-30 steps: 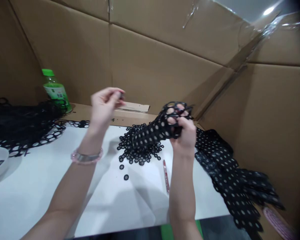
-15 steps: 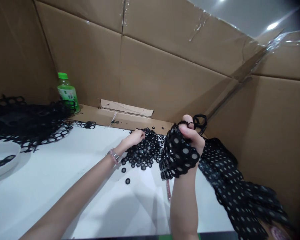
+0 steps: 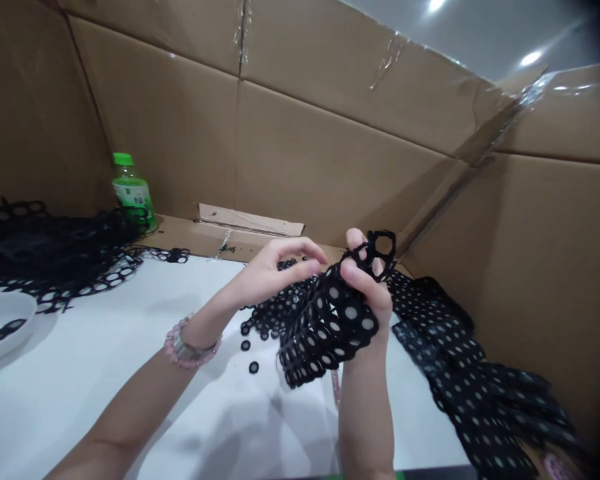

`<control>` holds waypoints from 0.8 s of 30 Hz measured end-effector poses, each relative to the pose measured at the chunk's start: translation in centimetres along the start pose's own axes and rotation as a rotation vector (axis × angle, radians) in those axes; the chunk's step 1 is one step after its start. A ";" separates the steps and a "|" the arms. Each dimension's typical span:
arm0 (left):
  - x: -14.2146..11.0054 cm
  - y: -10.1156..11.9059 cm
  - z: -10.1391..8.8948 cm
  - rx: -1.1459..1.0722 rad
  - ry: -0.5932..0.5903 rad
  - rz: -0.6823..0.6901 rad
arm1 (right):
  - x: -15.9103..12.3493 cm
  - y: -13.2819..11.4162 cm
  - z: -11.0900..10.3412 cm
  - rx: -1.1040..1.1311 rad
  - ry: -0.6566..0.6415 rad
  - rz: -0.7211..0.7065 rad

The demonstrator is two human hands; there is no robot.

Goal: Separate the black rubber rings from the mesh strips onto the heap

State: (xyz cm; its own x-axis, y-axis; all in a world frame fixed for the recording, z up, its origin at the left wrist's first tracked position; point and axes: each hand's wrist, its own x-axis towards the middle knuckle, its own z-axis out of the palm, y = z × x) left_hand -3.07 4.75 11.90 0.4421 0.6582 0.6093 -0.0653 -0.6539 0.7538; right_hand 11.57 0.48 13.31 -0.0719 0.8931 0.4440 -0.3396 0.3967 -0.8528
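Note:
Black openwork fabric (image 3: 325,327) with pale round dots hangs from my right hand (image 3: 367,273), pinched between thumb and fingers. A loose black ring-shaped loop of it stands out above the knuckles. Just to the left, my left hand (image 3: 280,267), with a pink bead bracelet on its wrist, hovers with thumb and fingers apart, close to the fabric's upper edge. Nothing shows between its fingers. Under and behind it lies a pile of small black round pieces with grey centres (image 3: 265,313), partly hidden by the hand and fabric.
A white bowl (image 3: 30,300) with black pieces stands at the left, by a heap of black net fabric (image 3: 55,247). Behind that is a green-capped bottle (image 3: 133,193). Dotted fabric (image 3: 445,347) lies at the right. Cardboard walls (image 3: 330,147) enclose the white table (image 3: 180,313).
My left hand has left the pile, moved right towards the fabric and opened. My right hand has shifted slightly left, and its fabric now spreads further to the left.

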 end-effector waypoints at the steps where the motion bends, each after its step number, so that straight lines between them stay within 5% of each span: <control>1: -0.3 0.7 -0.2 -0.026 -0.011 -0.029 | 0.1 0.0 -0.3 -0.035 0.004 -0.011; 6: -0.8 1.0 -0.5 -0.049 0.040 -0.067 | 0.3 0.4 -1.2 -0.209 0.093 -0.011; 13: -0.2 -0.5 0.8 -0.143 -0.222 -0.112 | -0.2 0.7 -1.2 -0.135 0.150 -0.073; 16: -0.4 0.0 0.6 -0.147 -0.116 -0.100 | 0.1 0.4 -2.1 -0.248 0.181 -0.061; 20: -0.9 0.9 0.1 -0.006 0.011 -0.047 | 0.4 0.6 -2.6 -0.419 0.052 0.079; 24: -1.1 1.3 0.2 0.257 0.153 0.008 | 0.3 1.3 -1.7 -0.388 0.115 0.011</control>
State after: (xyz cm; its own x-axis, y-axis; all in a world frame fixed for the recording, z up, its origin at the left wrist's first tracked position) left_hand -3.44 3.11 12.13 0.3014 0.6884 0.6597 0.1694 -0.7195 0.6735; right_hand 12.70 1.63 11.84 0.0394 0.9070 0.4193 0.0416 0.4178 -0.9076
